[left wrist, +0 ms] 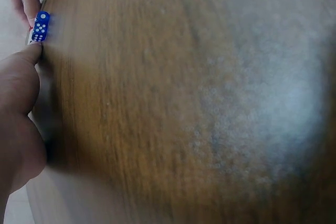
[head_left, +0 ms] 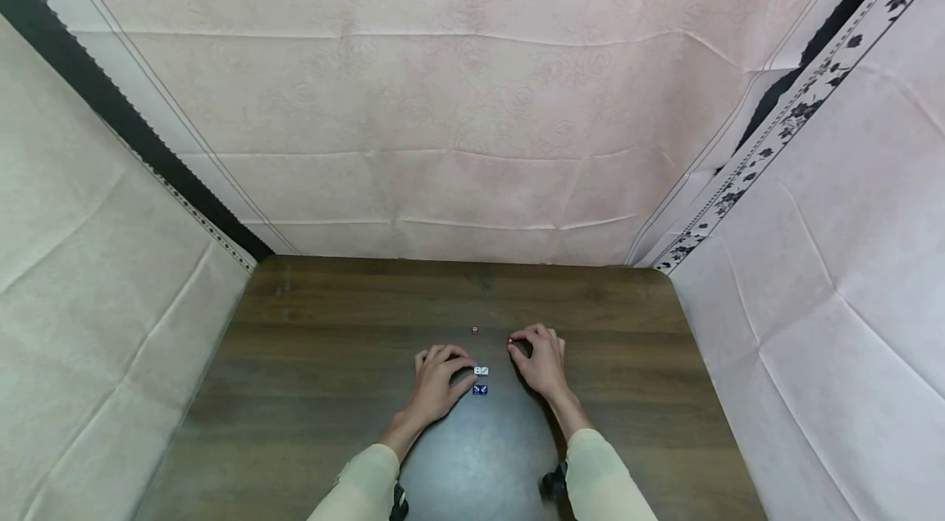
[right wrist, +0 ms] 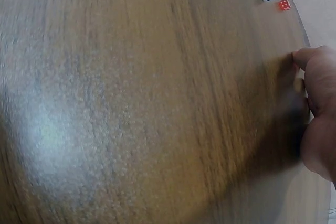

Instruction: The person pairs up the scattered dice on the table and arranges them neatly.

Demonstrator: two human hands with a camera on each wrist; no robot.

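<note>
Toward the middle of the table, my left hand has its thumb and index finger at the left one of two white dice, seeming to pinch it front and back. Two blue dice lie side by side just nearer to me, next to the left thumb; the left wrist view shows these blue dice close up. My right hand pinches a small red die between thumb and index finger. Another red die sits beyond the white pair, also seen in the right wrist view.
The brown wooden table ends at a far edge against a pale cloth. White cloth walls flank it on both sides. Light glares on the tabletop between the forearms.
</note>
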